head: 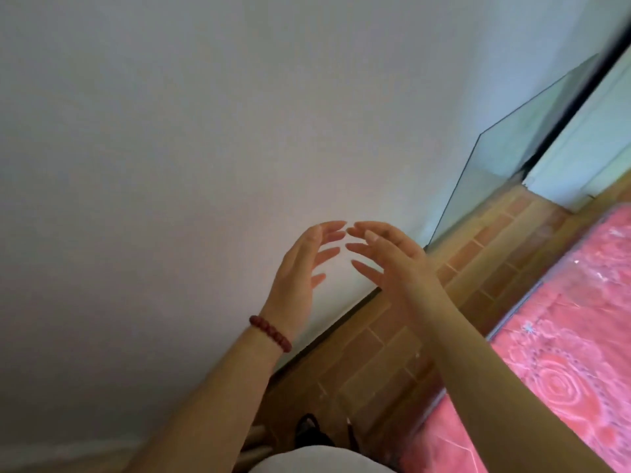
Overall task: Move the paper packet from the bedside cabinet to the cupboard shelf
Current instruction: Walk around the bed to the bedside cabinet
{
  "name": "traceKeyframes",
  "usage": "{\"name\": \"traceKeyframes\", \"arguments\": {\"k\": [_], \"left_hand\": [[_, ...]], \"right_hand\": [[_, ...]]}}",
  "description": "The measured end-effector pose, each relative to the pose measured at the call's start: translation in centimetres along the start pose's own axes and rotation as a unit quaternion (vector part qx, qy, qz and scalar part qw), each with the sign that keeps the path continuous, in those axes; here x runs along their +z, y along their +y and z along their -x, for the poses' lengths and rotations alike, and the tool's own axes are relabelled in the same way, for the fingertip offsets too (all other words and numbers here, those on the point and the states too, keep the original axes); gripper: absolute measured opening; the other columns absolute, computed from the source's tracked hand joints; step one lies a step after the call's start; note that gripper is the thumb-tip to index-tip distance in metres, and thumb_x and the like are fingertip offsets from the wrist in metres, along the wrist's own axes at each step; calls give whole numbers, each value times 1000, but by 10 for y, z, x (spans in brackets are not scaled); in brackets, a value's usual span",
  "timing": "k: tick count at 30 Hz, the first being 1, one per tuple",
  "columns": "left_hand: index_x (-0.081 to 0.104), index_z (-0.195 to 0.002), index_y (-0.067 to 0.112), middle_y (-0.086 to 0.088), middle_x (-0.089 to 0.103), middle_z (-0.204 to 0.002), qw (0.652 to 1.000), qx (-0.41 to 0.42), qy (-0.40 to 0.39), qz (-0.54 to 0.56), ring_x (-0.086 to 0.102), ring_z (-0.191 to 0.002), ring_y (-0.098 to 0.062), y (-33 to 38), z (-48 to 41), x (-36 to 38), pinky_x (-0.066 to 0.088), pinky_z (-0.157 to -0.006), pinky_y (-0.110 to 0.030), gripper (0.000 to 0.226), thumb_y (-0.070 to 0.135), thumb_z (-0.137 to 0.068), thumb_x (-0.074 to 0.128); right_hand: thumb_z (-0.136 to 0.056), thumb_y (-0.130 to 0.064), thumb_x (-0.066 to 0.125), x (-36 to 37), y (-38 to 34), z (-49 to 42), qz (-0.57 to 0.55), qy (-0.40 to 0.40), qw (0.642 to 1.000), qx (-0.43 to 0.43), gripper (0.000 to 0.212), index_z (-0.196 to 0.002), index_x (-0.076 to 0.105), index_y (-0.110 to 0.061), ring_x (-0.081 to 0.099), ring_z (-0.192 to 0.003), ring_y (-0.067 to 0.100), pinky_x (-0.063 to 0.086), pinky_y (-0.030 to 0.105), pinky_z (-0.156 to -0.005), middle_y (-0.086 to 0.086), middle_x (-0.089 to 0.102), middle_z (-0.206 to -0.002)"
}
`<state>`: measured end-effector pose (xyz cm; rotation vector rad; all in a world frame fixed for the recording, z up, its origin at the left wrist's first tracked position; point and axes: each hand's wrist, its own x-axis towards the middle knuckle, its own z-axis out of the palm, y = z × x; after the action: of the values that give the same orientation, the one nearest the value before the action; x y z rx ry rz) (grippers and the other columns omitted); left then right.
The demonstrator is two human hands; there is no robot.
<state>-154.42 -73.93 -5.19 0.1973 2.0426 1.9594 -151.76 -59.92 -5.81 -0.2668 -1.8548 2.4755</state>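
Both of my hands are raised in front of a plain white wall. My left hand (pixel 304 264), with a red bead bracelet on its wrist, has its fingers spread and holds nothing. My right hand (pixel 386 257) faces it, fingers apart and empty, the fingertips of both almost touching. No paper packet, bedside cabinet or cupboard shelf is in view. The picture is blurred.
The white wall (pixel 170 165) fills the left and top. A brick-patterned floor (pixel 375 363) runs along its base. A red patterned bed cover (pixel 563 336) lies at the right. A glass panel (pixel 505 158) and a pale door or cabinet front (pixel 587 158) stand at the upper right.
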Motion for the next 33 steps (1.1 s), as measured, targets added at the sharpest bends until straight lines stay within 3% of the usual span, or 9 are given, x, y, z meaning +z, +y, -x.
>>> {"name": "traceKeyframes", "arguments": {"k": [6, 11, 14, 17, 22, 26, 33], "left_hand": [[56, -109, 43, 21, 59, -120, 998, 5, -69, 1, 56, -111, -3, -5, -56, 6, 42, -93, -35, 43, 56, -82, 25], [55, -109, 39, 15, 59, -121, 989, -13, -146, 9, 56, -112, -7, -3, -100, 41, 43, -89, -32, 46, 57, -79, 26], [56, -106, 38, 17, 59, -118, 981, -19, -194, 8, 56, -110, -7, 0, -130, 75, 44, -85, -28, 44, 56, -78, 27], [57, -103, 40, 19, 59, -115, 971, -23, -238, 2, 57, -108, -6, 3, -164, 117, 44, -82, -24, 41, 57, -79, 28], [58, -104, 40, 16, 61, -115, 957, -18, -290, -11, 58, -106, -4, 11, -237, 206, 43, -90, -33, 40, 53, -87, 25], [61, -105, 37, 16, 63, -111, 945, -42, -325, -4, 60, -99, 2, 28, -290, 294, 43, -80, -27, 39, 50, -90, 27], [60, -115, 28, 10, 65, -114, 927, -52, -372, -11, 62, -98, -1, 48, -361, 412, 43, -92, -34, 47, 51, -90, 28]], "right_hand": [[-67, -48, 66, -13, 0, -30, 1, 60, 998, -17, 34, -96, 69, -31, 68, -102, 15, 55, 24, -83, -3, 70, -109], [-64, -54, 70, -49, -10, -47, 4, 135, 991, -20, 48, -103, 67, -26, 67, -105, 17, 53, 32, -91, 2, 69, -115], [-64, -51, 71, -83, -17, -59, -12, 183, 983, -24, 46, -102, 69, -25, 68, -103, 17, 53, 33, -90, 2, 69, -114], [-77, -43, 69, -125, -24, -75, -26, 222, 974, -29, 30, -101, 70, -25, 69, -101, 15, 54, 31, -88, -1, 71, -109], [-78, -33, 65, -210, -47, -116, -43, 269, 960, -62, 17, -93, 74, -31, 70, -97, 14, 53, 25, -78, -6, 74, -100], [-79, -31, 65, -291, -81, -147, -44, 296, 950, -86, 16, -92, 74, -31, 68, -98, 13, 50, 28, -79, -5, 73, -103], [-79, -32, 65, -405, -119, -182, -53, 355, 927, -105, 17, -93, 73, -30, 68, -94, 10, 51, 31, -86, -8, 74, -99]]}}
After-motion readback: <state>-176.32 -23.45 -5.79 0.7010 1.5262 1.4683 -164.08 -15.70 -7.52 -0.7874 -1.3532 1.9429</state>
